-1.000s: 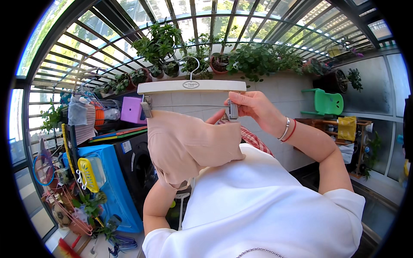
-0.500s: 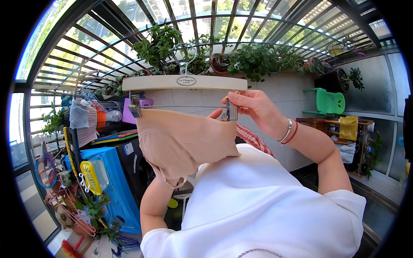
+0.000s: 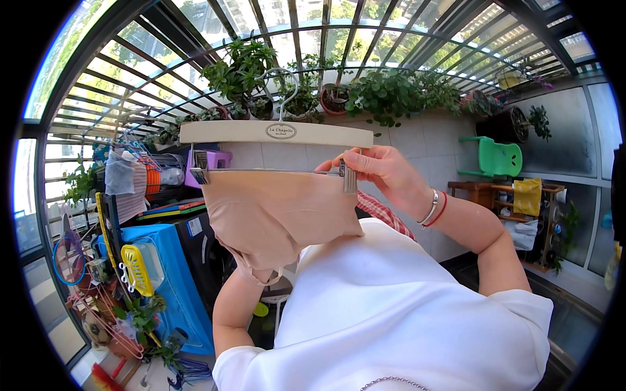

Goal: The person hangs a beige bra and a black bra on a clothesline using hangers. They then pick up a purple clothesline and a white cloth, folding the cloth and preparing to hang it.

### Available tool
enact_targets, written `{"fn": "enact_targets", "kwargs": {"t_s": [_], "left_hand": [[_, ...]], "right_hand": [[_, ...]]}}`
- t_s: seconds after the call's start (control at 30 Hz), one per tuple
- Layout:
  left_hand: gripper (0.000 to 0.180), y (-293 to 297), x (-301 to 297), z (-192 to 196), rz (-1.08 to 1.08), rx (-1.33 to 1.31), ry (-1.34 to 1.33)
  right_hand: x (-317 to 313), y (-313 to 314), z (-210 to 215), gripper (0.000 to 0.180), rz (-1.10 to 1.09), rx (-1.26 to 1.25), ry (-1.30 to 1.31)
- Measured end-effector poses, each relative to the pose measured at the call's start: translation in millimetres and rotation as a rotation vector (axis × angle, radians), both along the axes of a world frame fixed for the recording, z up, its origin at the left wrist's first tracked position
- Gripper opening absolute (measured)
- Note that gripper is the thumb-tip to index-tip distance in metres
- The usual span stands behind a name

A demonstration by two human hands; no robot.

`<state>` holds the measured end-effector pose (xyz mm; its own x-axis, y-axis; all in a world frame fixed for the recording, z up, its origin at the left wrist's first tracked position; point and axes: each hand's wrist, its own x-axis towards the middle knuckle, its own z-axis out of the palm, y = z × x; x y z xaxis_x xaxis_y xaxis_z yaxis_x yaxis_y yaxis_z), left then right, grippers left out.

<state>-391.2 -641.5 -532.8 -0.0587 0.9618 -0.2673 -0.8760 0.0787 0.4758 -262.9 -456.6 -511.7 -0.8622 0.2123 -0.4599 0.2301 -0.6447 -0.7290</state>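
Hanger (image 3: pixel 274 133) shifted slightly leftward, right hand (image 3: pixel 385 173) pinching its right clip (image 3: pixel 349 177), beige garment (image 3: pixel 277 218) hanging just left, left hand hidden

The left hand is hidden — behind the beige garment (image 3: pixel 277 215).

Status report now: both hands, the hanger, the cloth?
Right hand pinching right clip. Left hand hidden behind beige cloth. Cloth clipped on wooden hanger. Nothing blocking.

Home balcony, probably: potted plants (image 3: pixel 381 98), laundry.
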Motion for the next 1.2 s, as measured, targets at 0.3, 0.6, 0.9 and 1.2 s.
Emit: {"fn": "enact_targets", "kwargs": {"t_s": [0.3,0.6,0.9,1.2], "left_hand": [[0.072,6.3,-9.8,6.9,0.047,0.204,-0.285],[0.071,-2.1,-32.0,46.6,0.180,0.453,-0.093],[0.067,25.5,-54.5,128.2,0.219,0.317,0.755],[0.066,68.2,-82.5,224.9,0.147,0.656,0.849]], "right_hand": [[0.5,-4.9,4.8,0.030,-0.144,0.330,0.154],[-7.2,2.5,40.5,0.045,-0.216,0.627,0.380],[-21.1,19.6,148.7,0.034,-0.145,0.918,0.571],[-26.7,21.4,270.0,0.035,-0.298,1.138,0.891]]}}
